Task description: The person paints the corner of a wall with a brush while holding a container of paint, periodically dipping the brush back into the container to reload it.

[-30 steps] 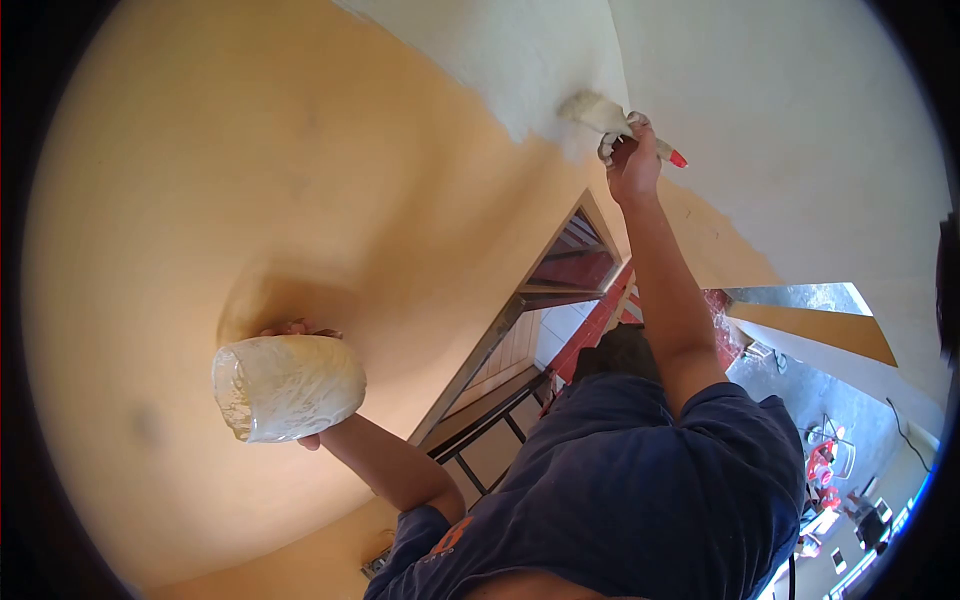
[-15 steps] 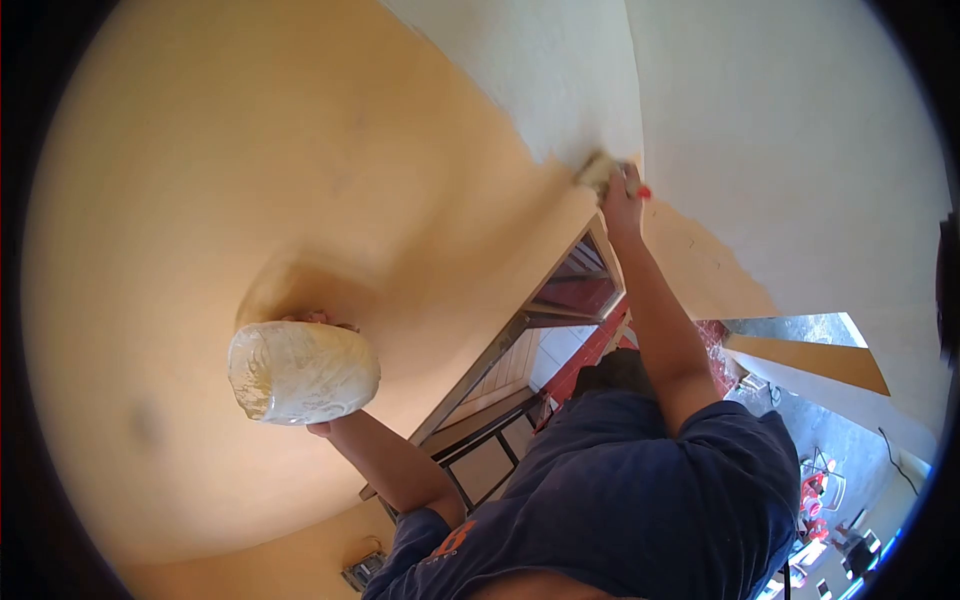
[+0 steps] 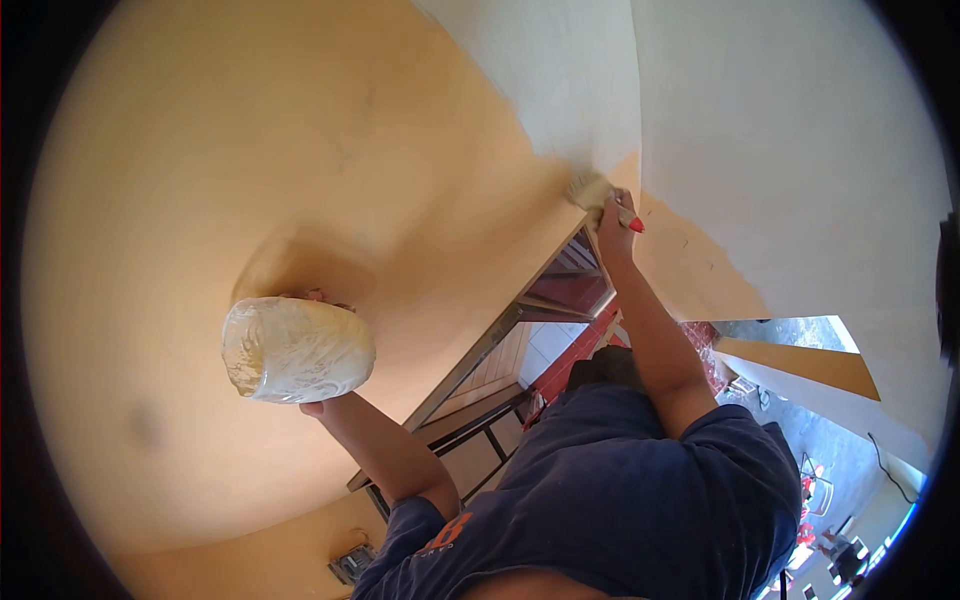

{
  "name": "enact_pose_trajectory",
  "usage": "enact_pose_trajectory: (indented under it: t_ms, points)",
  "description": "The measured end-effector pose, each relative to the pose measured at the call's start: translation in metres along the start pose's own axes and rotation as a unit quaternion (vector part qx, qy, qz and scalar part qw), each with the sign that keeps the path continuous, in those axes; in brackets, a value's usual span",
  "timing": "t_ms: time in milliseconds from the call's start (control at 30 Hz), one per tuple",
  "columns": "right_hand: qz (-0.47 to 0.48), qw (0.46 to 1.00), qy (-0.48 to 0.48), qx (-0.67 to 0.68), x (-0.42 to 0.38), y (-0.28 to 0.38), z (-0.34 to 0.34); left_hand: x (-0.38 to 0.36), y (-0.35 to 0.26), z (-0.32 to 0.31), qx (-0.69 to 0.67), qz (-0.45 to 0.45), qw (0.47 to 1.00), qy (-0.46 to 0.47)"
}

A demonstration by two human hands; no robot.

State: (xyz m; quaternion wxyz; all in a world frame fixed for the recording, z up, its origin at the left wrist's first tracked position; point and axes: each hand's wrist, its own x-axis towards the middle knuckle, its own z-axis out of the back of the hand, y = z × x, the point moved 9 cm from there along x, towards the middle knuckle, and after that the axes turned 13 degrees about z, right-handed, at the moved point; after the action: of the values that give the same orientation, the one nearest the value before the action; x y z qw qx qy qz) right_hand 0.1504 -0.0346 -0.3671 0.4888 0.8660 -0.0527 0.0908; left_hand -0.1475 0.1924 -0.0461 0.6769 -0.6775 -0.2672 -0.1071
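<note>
My left hand (image 3: 315,408) is wrapped around a cloudy clear plastic container (image 3: 300,352) smeared inside with whitish paint. The container hides most of that hand; only some fingertips and the thumb show. My right hand (image 3: 615,232) grips a paintbrush (image 3: 590,190) with a red-tipped handle. Its bristles are slightly blurred and sit at the wall, near the lower edge of a whitish painted patch (image 3: 570,85). Around that patch the wall (image 3: 400,170) is pale orange.
Right of the corner, another wall (image 3: 780,160) is mostly whitish with an orange strip below. A door or window frame (image 3: 480,360) slants beneath my arms. Dark metal bars (image 3: 490,440), an electrical box (image 3: 352,563) and red floor tiles (image 3: 575,370) lie lower down.
My right hand and the brush have moved down a little from the whitish patch, and the brush has turned. The container has shifted slightly up and left in view.
</note>
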Motion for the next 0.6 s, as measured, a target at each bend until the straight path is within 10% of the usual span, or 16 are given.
enact_pose_trajectory:
  t_ms: [267,467,600]
  points:
    - [-0.016,0.999,-0.03,-0.005,0.028,0.057,-0.068,-0.015,0.011,0.019,-0.018,0.016,0.996,-0.083]
    - [-0.001,0.951,-0.061,0.302,0.044,0.114,-0.071,-0.006,0.01,0.005,-0.061,0.008,0.998,0.019]
    - [0.053,0.995,0.03,0.079,0.019,0.065,-0.065,-0.004,0.005,0.0,0.01,-0.023,0.998,0.063]
